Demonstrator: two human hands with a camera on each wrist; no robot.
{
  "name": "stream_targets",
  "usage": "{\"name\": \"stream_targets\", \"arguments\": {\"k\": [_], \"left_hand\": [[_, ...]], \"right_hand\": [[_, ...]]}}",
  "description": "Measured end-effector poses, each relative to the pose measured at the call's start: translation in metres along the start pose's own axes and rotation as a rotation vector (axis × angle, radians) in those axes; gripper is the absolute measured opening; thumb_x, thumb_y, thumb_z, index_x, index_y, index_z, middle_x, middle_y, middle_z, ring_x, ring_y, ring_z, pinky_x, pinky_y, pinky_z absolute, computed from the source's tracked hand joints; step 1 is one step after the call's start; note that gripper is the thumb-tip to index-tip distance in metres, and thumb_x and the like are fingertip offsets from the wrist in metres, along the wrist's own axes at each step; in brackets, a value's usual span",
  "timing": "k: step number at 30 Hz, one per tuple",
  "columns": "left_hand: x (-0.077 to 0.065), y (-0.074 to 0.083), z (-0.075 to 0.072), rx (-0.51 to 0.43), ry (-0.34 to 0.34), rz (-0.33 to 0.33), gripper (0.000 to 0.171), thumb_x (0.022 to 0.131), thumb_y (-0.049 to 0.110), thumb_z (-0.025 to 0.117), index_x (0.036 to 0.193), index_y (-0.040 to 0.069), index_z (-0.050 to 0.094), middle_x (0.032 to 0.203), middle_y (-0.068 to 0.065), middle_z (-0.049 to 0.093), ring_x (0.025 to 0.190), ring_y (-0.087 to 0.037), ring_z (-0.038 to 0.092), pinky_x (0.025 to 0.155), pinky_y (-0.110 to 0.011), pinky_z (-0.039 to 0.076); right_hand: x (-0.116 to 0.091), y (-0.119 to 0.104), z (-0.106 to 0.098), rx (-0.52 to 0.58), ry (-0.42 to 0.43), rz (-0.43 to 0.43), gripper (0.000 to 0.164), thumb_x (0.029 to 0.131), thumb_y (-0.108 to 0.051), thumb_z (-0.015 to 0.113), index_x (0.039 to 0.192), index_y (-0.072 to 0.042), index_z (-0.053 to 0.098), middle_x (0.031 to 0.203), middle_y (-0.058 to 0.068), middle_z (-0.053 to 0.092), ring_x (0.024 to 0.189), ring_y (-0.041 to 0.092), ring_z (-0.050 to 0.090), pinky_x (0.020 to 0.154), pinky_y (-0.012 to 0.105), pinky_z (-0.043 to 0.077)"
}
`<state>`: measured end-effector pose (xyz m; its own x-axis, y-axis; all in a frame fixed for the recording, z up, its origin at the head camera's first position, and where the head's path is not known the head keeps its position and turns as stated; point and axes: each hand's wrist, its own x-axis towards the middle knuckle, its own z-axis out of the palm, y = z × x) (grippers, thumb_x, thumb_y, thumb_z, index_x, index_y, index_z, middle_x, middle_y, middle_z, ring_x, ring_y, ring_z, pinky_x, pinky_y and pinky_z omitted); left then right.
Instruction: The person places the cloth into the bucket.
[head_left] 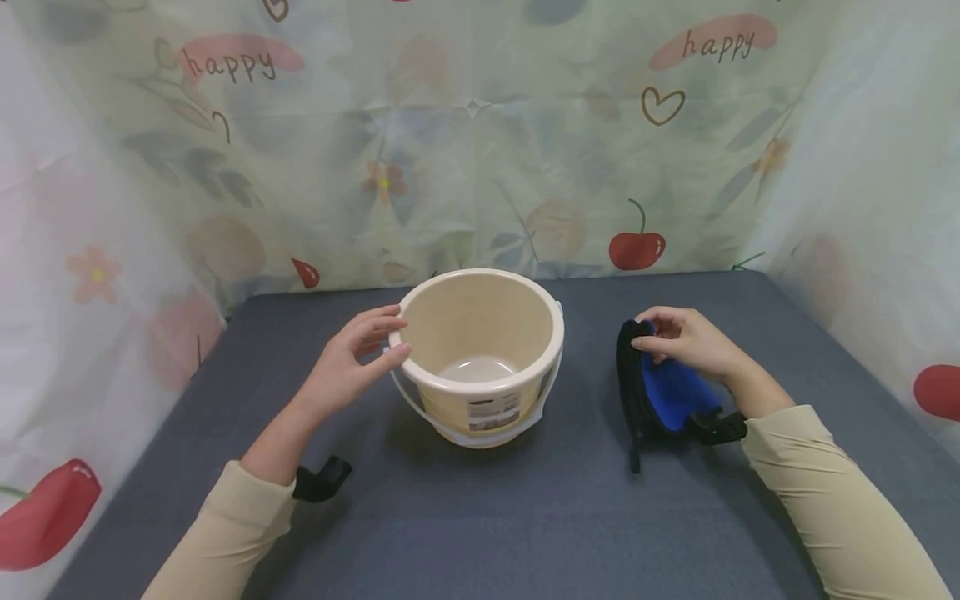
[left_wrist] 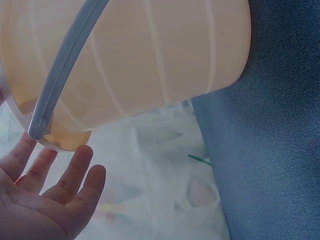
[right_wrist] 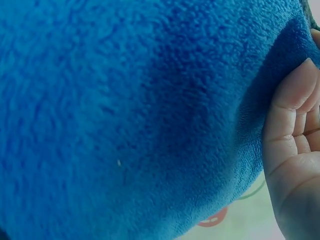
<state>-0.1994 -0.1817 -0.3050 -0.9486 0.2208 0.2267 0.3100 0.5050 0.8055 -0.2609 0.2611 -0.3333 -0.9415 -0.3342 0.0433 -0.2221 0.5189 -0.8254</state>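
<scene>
"Watching from my desk, I see the cloth [head_left: 678,387] at the right hand [head_left: 690,342], its black edge [head_left: 628,375] running from twelve down to six o'clock."

"Is it gripped?"

"Yes, thumb and fingers pinch its top, and the blue part flares toward five o'clock. I can't tell whether the lowest tip meets the table [head_left: 480,525]."

"Where's the bucket [head_left: 480,333] from there?"

"At nine o'clock from the right hand, mouth up, apart from the cloth."

"And the left hand [head_left: 356,362]?"

"At the bucket's own nine o'clock, fingers spread, tips touching the rim [head_left: 487,387]. I judge the right hand nearer the cloth, with the bucket between them."
</scene>
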Motion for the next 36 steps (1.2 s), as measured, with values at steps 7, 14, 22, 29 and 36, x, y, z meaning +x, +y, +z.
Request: {"name": "stream_targets", "arguments": {"k": [7,14,22,29,36], "left_hand": [[0.001,-0.001,0.0,0.002,0.0,0.0,0.043,0.089,0.028,0.064,0.126,0.007,0.056,0.146,-0.005,0.04,0.134,-0.026,0.039,0.108,-0.051,0.036],[0.001,-0.001,0.0,0.005,0.0,-0.002,0.043,0.088,0.028,0.064,0.126,0.008,0.056,0.146,-0.005,0.04,0.133,-0.027,0.039,0.108,-0.051,0.036],[0.001,-0.002,0.0,-0.002,0.004,0.008,0.043,0.088,0.027,0.064,0.125,0.008,0.057,0.146,-0.005,0.04,0.134,-0.026,0.039,0.108,-0.051,0.036],[0.001,-0.002,0.0,0.004,0.009,0.003,0.043,0.088,0.028,0.065,0.125,0.008,0.057,0.146,-0.004,0.041,0.133,-0.026,0.04,0.107,-0.051,0.037],[0.001,-0.004,0.0,0.01,0.012,0.009,0.043,0.088,0.028,0.065,0.125,0.008,0.057,0.145,-0.004,0.041,0.133,-0.026,0.04,0.107,-0.051,0.038]], "right_hand": [[-0.002,-0.006,-0.005,0.019,0.035,-0.04,0.018,0.088,-0.016,0.065,0.105,-0.015,0.059,0.069,-0.008,0.058,0.062,0.012,0.058,0.063,0.027,0.054],[-0.003,-0.012,-0.009,0.08,0.055,-0.08,0.015,0.089,-0.015,0.064,0.101,-0.022,0.061,0.072,-0.011,0.059,0.062,0.011,0.057,0.063,0.026,0.053],[-0.003,-0.019,-0.013,0.143,0.059,-0.121,0.016,0.089,-0.011,0.062,0.101,-0.022,0.062,0.072,-0.012,0.06,0.062,0.009,0.055,0.062,0.026,0.052],[-0.002,-0.025,-0.014,0.193,0.073,-0.135,0.017,0.09,-0.01,0.061,0.101,-0.023,0.061,0.074,-0.013,0.061,0.064,0.006,0.055,0.063,0.021,0.051],[-0.002,-0.031,-0.015,0.309,0.087,-0.185,0.015,0.089,-0.008,0.062,0.099,-0.019,0.063,0.079,-0.01,0.061,0.063,0.008,0.054,0.06,0.02,0.05]]}}
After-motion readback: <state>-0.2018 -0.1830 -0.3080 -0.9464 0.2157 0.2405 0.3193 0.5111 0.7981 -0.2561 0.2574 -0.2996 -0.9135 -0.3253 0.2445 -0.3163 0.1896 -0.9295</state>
